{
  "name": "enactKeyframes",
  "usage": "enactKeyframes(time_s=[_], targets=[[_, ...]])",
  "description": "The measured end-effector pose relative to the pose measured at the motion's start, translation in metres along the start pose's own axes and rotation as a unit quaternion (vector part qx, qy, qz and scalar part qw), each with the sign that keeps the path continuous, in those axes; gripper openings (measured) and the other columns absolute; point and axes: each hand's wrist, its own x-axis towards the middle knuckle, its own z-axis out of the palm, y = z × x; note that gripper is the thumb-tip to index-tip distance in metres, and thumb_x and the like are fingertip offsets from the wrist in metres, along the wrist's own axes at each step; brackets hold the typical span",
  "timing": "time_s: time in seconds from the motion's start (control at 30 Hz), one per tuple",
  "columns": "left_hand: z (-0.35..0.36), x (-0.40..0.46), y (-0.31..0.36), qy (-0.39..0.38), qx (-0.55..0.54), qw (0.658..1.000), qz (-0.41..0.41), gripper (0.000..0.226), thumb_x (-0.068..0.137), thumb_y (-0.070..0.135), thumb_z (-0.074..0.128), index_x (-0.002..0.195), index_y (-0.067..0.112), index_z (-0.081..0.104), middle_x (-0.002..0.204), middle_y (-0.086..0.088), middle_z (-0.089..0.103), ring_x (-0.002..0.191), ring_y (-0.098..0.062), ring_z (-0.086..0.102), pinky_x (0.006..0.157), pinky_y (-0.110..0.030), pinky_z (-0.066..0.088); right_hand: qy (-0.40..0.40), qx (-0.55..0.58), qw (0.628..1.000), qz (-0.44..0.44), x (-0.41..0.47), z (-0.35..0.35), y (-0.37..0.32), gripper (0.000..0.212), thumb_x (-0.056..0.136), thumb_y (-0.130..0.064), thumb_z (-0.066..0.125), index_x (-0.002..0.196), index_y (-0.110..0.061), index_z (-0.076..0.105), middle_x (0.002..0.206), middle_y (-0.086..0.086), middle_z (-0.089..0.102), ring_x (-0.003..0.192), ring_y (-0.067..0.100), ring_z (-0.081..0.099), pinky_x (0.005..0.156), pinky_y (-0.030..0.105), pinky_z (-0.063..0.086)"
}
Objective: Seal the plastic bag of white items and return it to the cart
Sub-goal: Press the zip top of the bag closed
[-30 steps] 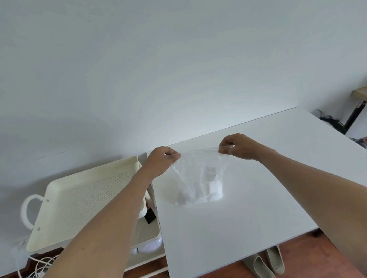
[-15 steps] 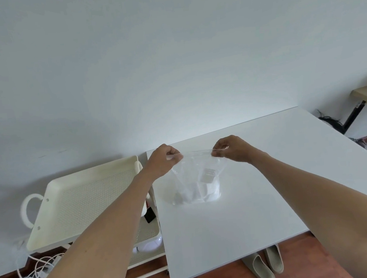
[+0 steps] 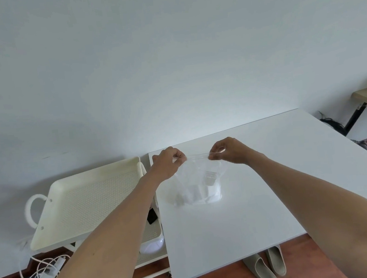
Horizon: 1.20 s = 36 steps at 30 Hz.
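From the head camera, the left hand (image 3: 165, 163) and right hand (image 3: 228, 151) are each pinching the top edge of the clear plastic bag (image 3: 195, 182), whose bottom, holding white items (image 3: 202, 195), is resting on the white desk (image 3: 271, 175). The cream cart (image 3: 59, 229) is standing just left of the desk.

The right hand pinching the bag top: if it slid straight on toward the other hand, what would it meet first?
Most likely the left hand, which pinches the same top edge of the plastic bag. Only bag edge lies between it and the right hand.
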Motion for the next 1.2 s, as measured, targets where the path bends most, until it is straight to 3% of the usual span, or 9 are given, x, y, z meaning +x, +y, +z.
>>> enactKeyframes(time_s=[0.07,0.17,0.23,0.4,0.57,0.73,0.87,0.97,1.2], targets=[[-0.002,-0.002,0.003,-0.012,0.001,1.000,0.014,0.012,0.086,0.040,0.070,0.085,0.029,0.066,0.102,0.014,0.063,0.106,-0.007,0.056,0.094,-0.031,0.019,0.007,-0.001,1.000,-0.002,0.000,0.003,-0.002,0.013,0.086,-0.033,0.080,0.090,-0.020,0.077,0.101,-0.003,0.077,0.105,0.013,0.068,0.085,0.025,0.047],[-0.002,-0.003,0.007,0.007,0.032,0.999,0.017,0.013,0.089,0.038,0.067,0.078,0.034,0.061,0.098,0.016,0.063,0.108,-0.010,0.055,0.074,-0.025,0.012,0.001,-0.001,1.000,0.000,-0.001,0.005,-0.006,0.012,0.086,-0.034,0.079,0.088,-0.023,0.076,0.100,-0.002,0.077,0.106,0.015,0.069,0.093,0.033,0.052],[0.000,-0.002,0.007,0.015,0.043,0.999,0.004,0.015,0.092,0.035,0.064,0.078,0.035,0.058,0.099,0.018,0.061,0.112,-0.018,0.050,0.071,-0.024,0.012,-0.010,-0.007,1.000,0.005,-0.001,0.006,-0.009,0.013,0.084,-0.039,0.079,0.087,-0.027,0.077,0.100,-0.004,0.078,0.107,0.015,0.070,0.102,0.038,0.051],[0.005,-0.002,0.009,0.013,0.040,0.999,0.006,0.011,0.092,0.034,0.063,0.081,0.032,0.061,0.102,0.015,0.063,0.112,-0.016,0.050,0.072,-0.026,0.011,-0.002,-0.056,0.998,-0.005,-0.001,0.011,-0.013,0.019,0.083,-0.044,0.078,0.089,-0.027,0.079,0.097,-0.011,0.079,0.105,0.009,0.069,0.109,0.039,0.030],[0.005,-0.005,0.016,0.006,0.035,0.999,0.034,0.011,0.087,0.043,0.068,0.078,0.037,0.064,0.099,0.013,0.064,0.101,0.000,0.053,0.083,-0.032,0.015,0.024,-0.085,0.996,-0.009,-0.003,0.015,-0.015,0.013,0.086,-0.043,0.074,0.086,-0.030,0.075,0.100,-0.011,0.077,0.110,0.009,0.064,0.093,0.033,0.019],[0.011,-0.004,0.018,0.016,0.043,0.999,0.018,0.008,0.094,0.031,0.063,0.086,0.030,0.067,0.103,0.013,0.066,0.107,-0.007,0.054,0.074,-0.032,0.013,0.008,-0.080,0.997,-0.008,-0.005,0.017,-0.020,0.014,0.085,-0.045,0.074,0.083,-0.032,0.073,0.098,-0.011,0.077,0.108,0.008,0.065,0.092,0.034,0.020],[0.018,-0.005,0.017,0.024,0.078,0.997,0.004,0.010,0.097,0.026,0.056,0.091,0.025,0.064,0.104,0.012,0.064,0.106,-0.010,0.049,0.080,-0.032,0.017,-0.022,-0.066,0.998,0.004,-0.007,0.017,-0.024,0.020,0.082,-0.053,0.075,0.086,-0.033,0.077,0.095,-0.014,0.078,0.110,0.008,0.062,0.092,0.034,0.023],[0.023,-0.006,0.018,0.021,0.069,0.997,0.002,0.009,0.097,0.023,0.055,0.091,0.025,0.062,0.094,0.017,0.059,0.101,-0.009,0.043,0.080,-0.031,0.016,-0.014,-0.074,0.997,-0.002,-0.006,0.021,-0.027,0.016,0.085,-0.047,0.075,0.085,-0.032,0.076,0.097,-0.008,0.079,0.111,0.013,0.064,0.089,0.034,0.023],[0.017,-0.004,0.016,-0.004,0.041,0.999,0.028,0.012,0.094,0.038,0.059,0.089,0.029,0.066,0.099,0.014,0.062,0.098,-0.001,0.045,0.074,-0.031,0.014,0.007,-0.059,0.998,0.011,-0.008,0.022,-0.025,0.013,0.083,-0.045,0.077,0.073,-0.037,0.071,0.093,-0.009,0.079,0.115,0.019,0.059,0.087,0.034,0.024]])
